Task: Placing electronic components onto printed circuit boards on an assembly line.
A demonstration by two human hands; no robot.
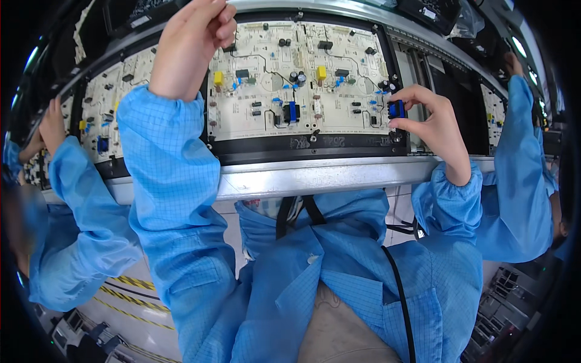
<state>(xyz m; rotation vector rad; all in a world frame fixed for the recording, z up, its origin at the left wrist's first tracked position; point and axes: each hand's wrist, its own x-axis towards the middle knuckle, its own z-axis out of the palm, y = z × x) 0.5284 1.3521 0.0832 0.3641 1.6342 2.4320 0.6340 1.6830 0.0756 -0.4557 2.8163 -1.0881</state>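
My right hand (440, 124) pinches a small blue-and-black transformer (396, 109) between thumb and fingers, held over the lower right corner of a pale circuit board (363, 51). Whether the part touches the board I cannot tell. Up at the top edge, my left hand (190, 45) reaches past another pale board (242, 124) with its fingers curled closed; what they hold, if anything, is hidden. A similar blue transformer (292, 112) sits on the board between my hands. Yellow block parts (321, 73), dark round capacitors (297, 77) and small blue parts are mounted on the boards.
A black frame (339, 143) surrounds the boards, with a metal rail (302, 178) along the near side. Co-workers in blue sleeves work at the left (91, 212) and right (523, 175). More boards (100, 91) lie to the left. Black trays (428, 13) stand beyond the line.
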